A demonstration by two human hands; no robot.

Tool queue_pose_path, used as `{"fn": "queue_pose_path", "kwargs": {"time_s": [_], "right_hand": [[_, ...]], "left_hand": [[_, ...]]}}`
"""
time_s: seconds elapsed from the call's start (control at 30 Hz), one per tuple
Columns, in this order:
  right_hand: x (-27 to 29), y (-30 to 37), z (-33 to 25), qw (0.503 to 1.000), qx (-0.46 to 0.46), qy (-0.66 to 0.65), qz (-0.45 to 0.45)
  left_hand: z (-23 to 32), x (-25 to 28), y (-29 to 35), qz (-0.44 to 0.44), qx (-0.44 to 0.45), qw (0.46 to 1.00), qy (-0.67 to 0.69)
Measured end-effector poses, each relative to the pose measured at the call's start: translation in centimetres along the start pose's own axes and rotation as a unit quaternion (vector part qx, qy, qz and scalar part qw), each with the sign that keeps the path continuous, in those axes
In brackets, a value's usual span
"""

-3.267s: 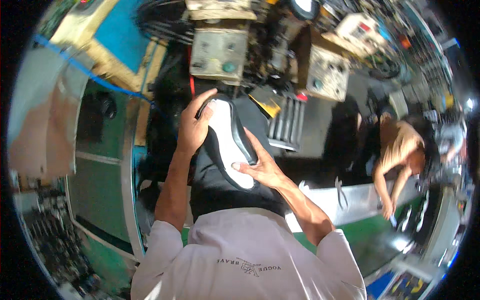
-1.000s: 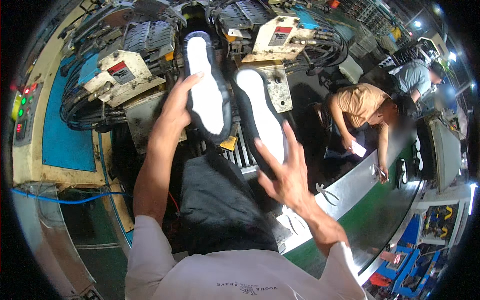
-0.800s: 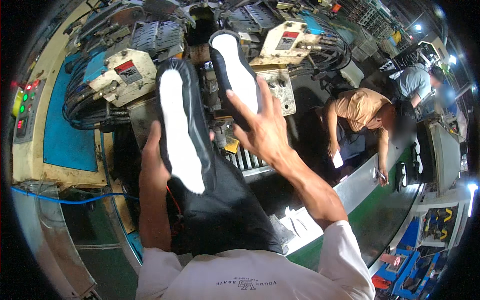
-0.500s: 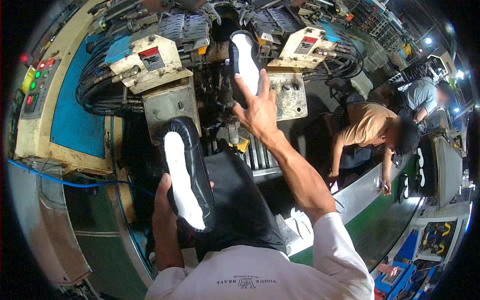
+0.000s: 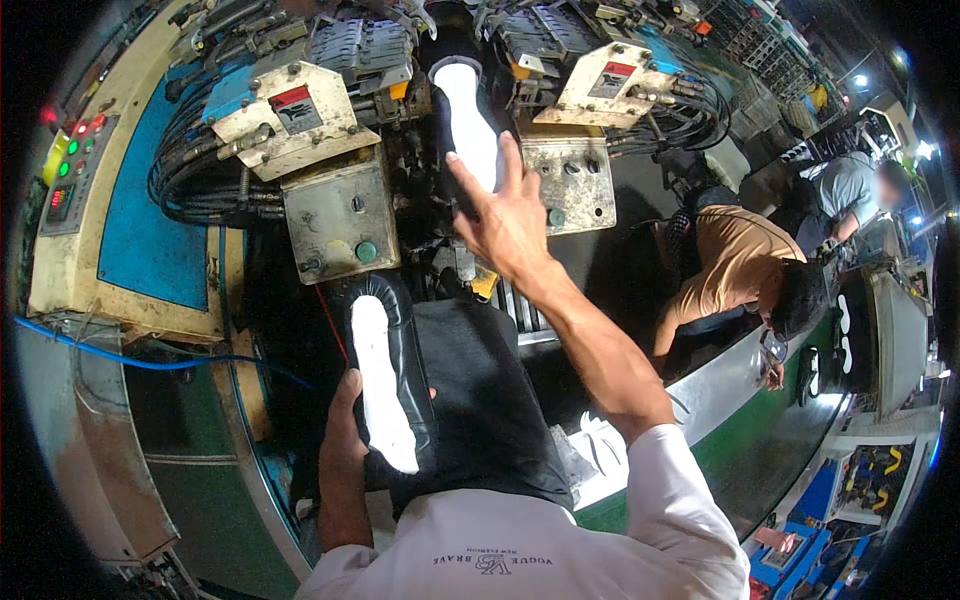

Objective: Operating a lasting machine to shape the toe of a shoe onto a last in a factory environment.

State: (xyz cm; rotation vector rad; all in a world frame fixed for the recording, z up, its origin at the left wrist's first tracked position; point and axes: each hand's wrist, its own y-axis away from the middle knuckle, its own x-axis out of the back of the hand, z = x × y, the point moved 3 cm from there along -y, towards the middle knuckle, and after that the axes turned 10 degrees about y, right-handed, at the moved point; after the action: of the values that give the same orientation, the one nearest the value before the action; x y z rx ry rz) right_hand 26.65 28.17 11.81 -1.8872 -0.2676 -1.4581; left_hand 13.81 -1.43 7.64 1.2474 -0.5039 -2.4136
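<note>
black shoes (image 5: 406, 340), white undersides (image 5: 382, 400), blue panel (image 5: 155, 220)

From the head, a wide view is aimed down: shirt (image 5: 520, 530) near, left hand (image 5: 343, 435) and right hand (image 5: 505, 230) beyond, machine (image 5: 360, 55) far.

Left hand (image 5: 343, 438) partly hidden behind nearer shoe (image 5: 402, 352); far co-worker's head (image 5: 892, 186) blurred.

A blue hose (image 5: 140, 361) at left — a tan-shirted person (image 5: 740, 245) bending beside a green belt (image 5: 745, 438).
</note>
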Motion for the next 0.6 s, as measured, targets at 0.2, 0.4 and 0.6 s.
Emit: {"fn": "queue_pose_path", "kwargs": {"time_s": [0.2,0.4,0.6], "right_hand": [[-0.3,0.4,-1.8,0.996,0.020,0.008,0.090],[-2.2,-3.8,-0.8,0.987,0.079,0.038,0.131],[-3.9,-11.8,0.5,0.974,0.106,0.060,0.194]], "left_hand": [[0.4,-0.2,-0.1,0.024,-0.003,0.999,0.024],[1.5,1.2,-3.1,0.028,-0.039,0.992,-0.118],[1.7,0.1,-6.5,0.043,-0.043,0.974,-0.218]]}}
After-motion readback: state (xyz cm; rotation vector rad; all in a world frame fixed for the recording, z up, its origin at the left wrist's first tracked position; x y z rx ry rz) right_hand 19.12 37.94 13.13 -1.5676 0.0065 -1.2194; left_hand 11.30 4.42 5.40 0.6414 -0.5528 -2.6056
